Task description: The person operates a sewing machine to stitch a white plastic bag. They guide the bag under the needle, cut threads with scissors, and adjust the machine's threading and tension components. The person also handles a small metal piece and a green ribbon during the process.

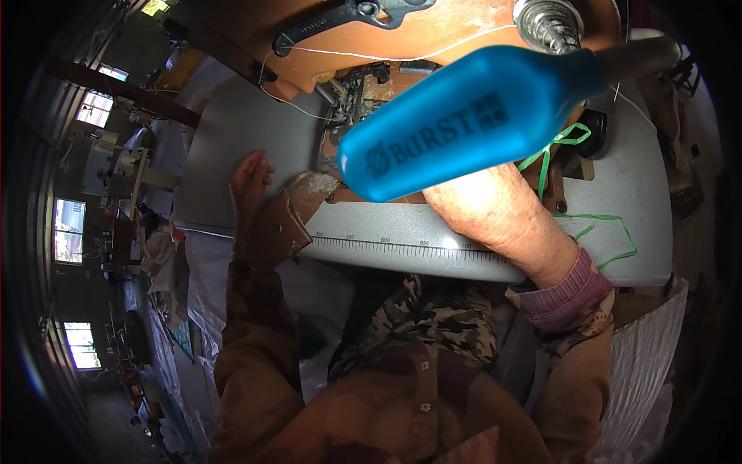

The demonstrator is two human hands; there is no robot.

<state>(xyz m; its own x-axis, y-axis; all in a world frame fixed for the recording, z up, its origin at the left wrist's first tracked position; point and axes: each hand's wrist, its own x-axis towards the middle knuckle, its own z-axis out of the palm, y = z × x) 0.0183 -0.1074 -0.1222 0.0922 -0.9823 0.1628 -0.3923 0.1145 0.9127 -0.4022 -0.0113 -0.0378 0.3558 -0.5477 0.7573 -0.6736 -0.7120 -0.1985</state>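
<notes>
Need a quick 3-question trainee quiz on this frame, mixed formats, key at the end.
1. True or false: the right hand holds the blue tool handle.
2. What does the left hand touch? A) a green cord B) the brown leather piece C) a thread spool
3. Fill in: the green cord lies on the person's ____ side of the grey machine table.

Key: 1 true; 2 B; 3 right.
</notes>
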